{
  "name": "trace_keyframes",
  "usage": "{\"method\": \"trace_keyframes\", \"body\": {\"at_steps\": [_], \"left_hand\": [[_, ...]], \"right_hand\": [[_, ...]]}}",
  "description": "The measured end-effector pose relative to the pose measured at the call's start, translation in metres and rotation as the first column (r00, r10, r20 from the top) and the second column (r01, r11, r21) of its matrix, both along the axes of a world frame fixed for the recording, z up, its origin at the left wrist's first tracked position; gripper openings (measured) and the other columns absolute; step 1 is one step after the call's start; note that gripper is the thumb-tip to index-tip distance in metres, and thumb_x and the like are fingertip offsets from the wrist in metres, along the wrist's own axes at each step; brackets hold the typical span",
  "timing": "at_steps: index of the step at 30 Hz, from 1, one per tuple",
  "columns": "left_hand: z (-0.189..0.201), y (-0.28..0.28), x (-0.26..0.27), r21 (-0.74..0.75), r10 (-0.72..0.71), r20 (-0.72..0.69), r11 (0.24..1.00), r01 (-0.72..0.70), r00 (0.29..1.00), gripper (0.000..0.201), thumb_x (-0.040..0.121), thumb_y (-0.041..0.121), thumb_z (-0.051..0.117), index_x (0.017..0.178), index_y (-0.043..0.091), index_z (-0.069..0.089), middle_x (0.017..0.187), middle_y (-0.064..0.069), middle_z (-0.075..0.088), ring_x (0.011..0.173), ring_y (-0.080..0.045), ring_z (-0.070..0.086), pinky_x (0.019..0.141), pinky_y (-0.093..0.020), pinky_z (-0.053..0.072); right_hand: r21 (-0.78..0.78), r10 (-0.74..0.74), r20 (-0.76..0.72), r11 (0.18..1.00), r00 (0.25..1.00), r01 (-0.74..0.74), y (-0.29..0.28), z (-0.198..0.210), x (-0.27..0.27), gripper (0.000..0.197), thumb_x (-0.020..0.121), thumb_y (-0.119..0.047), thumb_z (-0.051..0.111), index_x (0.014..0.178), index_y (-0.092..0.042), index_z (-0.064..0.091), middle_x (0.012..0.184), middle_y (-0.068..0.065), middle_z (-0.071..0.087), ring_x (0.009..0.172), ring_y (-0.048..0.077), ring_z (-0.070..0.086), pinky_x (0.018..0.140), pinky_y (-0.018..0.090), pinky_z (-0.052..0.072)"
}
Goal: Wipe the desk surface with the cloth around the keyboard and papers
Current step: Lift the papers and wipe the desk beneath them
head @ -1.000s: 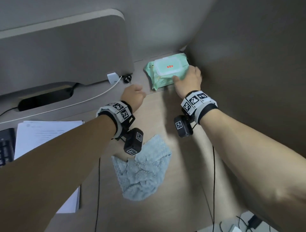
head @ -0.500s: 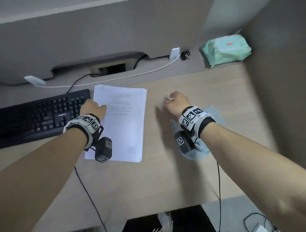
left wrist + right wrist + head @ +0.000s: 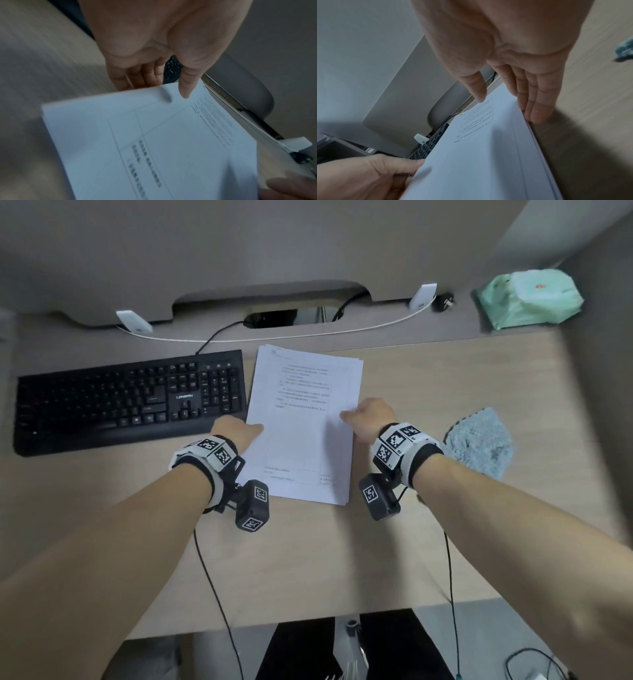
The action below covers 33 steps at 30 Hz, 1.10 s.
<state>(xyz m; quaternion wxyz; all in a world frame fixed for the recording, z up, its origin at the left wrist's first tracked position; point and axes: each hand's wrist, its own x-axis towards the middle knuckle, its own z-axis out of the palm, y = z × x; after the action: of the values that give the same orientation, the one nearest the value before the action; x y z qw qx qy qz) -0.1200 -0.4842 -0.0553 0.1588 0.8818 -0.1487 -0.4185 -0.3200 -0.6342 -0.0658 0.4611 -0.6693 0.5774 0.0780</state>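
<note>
A stack of white printed papers lies mid-desk, right of a black keyboard. My left hand pinches the stack's left edge; in the left wrist view its thumb presses the top sheet into a small buckle, with the fingers underneath. My right hand is at the stack's right edge. In the right wrist view its straight fingers touch the edge of the papers and the desk, thumb over the top sheet. The crumpled light-blue cloth lies loose on the wooden desk, right of my right wrist.
A green wet-wipe pack sits at the back right corner by the side partition. A white cable and a black plug lie along the back, near a cable slot. Thin black wires hang over the desk's front edge.
Both hands left the wipe pack at the back right. The left hand went to the papers' left edge; the right hand then crossed from beside the cloth to their right edge.
</note>
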Motion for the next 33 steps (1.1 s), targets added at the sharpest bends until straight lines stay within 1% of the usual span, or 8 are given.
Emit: {"method": "trace_keyframes", "body": {"at_steps": [3, 7, 12, 15, 19, 23, 27, 33], "left_hand": [[0.003, -0.002, -0.006, -0.087, -0.008, -0.059, 0.996, 0.002, 0.998, 0.019, 0.089, 0.012, 0.061, 0.103, -0.002, 0.065, 0.101, -0.016, 0.066, 0.096, -0.031, 0.063, 0.086, -0.041, 0.053], [0.013, 0.000, -0.014, -0.179, 0.020, -0.144, 0.983, -0.045, 0.989, 0.024, 0.086, -0.014, 0.050, 0.103, 0.000, 0.059, 0.098, -0.014, 0.058, 0.091, -0.024, 0.054, 0.062, -0.025, 0.049], [0.034, 0.006, -0.021, -0.248, 0.049, -0.126, 0.966, -0.079, 0.991, 0.036, 0.077, -0.017, 0.045, 0.101, 0.002, 0.064, 0.098, -0.012, 0.065, 0.088, -0.026, 0.058, 0.070, -0.027, 0.047], [0.046, 0.005, -0.024, -0.314, 0.059, -0.126, 0.945, -0.097, 0.990, 0.031, 0.076, -0.017, 0.043, 0.084, 0.006, 0.061, 0.088, -0.009, 0.065, 0.081, -0.025, 0.058, 0.070, -0.027, 0.048], [0.066, -0.005, -0.031, -0.434, 0.035, -0.077, 0.899, -0.065, 0.996, 0.033, 0.078, -0.018, 0.042, 0.093, 0.006, 0.057, 0.080, 0.002, 0.059, 0.072, -0.008, 0.053, 0.057, -0.022, 0.041], [0.081, -0.017, -0.028, -0.516, 0.035, -0.027, 0.855, -0.044, 0.999, 0.035, 0.076, -0.016, 0.049, 0.105, 0.000, 0.060, 0.096, -0.005, 0.067, 0.085, -0.016, 0.060, 0.072, -0.028, 0.050], [0.081, -0.026, -0.032, -0.533, 0.075, -0.065, 0.841, -0.098, 0.995, 0.029, 0.076, -0.013, 0.054, 0.102, -0.004, 0.062, 0.095, -0.014, 0.066, 0.073, -0.022, 0.059, 0.059, -0.026, 0.047], [0.065, -0.033, -0.051, -0.521, 0.133, -0.139, 0.833, -0.186, 0.981, 0.037, 0.080, -0.005, 0.066, 0.116, 0.002, 0.064, 0.114, -0.010, 0.067, 0.109, -0.026, 0.063, 0.094, -0.038, 0.052]], "right_hand": [[0.019, -0.027, 0.051, 0.999, 0.998, 0.026, 0.003, -0.001, -0.004, 0.019, 0.084, -0.027, 0.061, 0.079, -0.010, 0.056, 0.075, 0.004, 0.058, 0.079, 0.030, 0.063, 0.075, 0.041, 0.059], [0.092, -0.117, 0.076, 0.990, 0.990, 0.110, 0.001, -0.002, -0.011, 0.019, 0.083, -0.024, 0.067, 0.084, -0.006, 0.062, 0.078, 0.009, 0.062, 0.080, 0.030, 0.066, 0.083, 0.052, 0.058], [0.230, -0.223, 0.196, 0.957, 0.955, 0.176, -0.005, 0.018, -0.017, 0.020, 0.086, -0.013, 0.069, 0.105, -0.009, 0.066, 0.090, 0.000, 0.065, 0.079, 0.014, 0.061, 0.083, 0.036, 0.055], [0.191, -0.266, 0.363, 0.959, 0.893, 0.208, -0.008, 0.042, -0.014, 0.017, 0.082, 0.000, 0.063, 0.089, -0.015, 0.066, 0.087, -0.003, 0.067, 0.077, 0.014, 0.059, 0.071, 0.027, 0.049], [0.002, -0.243, 0.473, 0.961, 0.847, 0.275, -0.019, 0.066, -0.010, 0.017, 0.075, 0.000, 0.054, 0.066, -0.014, 0.053, 0.067, 0.004, 0.053, 0.065, 0.020, 0.045, 0.062, 0.030, 0.037], [-0.143, -0.169, 0.587, 0.941, 0.792, 0.307, -0.029, 0.086, -0.016, 0.023, 0.072, -0.013, 0.054, 0.090, -0.001, 0.062, 0.092, 0.033, 0.059, 0.076, 0.015, 0.050, 0.070, 0.034, 0.043], [-0.250, -0.081, 0.578, 0.930, 0.812, 0.271, -0.024, 0.091, -0.028, 0.021, 0.076, -0.016, 0.054, 0.093, -0.007, 0.063, 0.082, 0.020, 0.062, 0.075, 0.015, 0.052, 0.071, 0.043, 0.050], [-0.254, -0.049, 0.516, 0.945, 0.855, 0.207, -0.019, 0.074, -0.046, 0.015, 0.093, -0.003, 0.052, 0.097, -0.013, 0.062, 0.083, 0.002, 0.062, 0.078, 0.015, 0.055, 0.069, 0.017, 0.043]]}}
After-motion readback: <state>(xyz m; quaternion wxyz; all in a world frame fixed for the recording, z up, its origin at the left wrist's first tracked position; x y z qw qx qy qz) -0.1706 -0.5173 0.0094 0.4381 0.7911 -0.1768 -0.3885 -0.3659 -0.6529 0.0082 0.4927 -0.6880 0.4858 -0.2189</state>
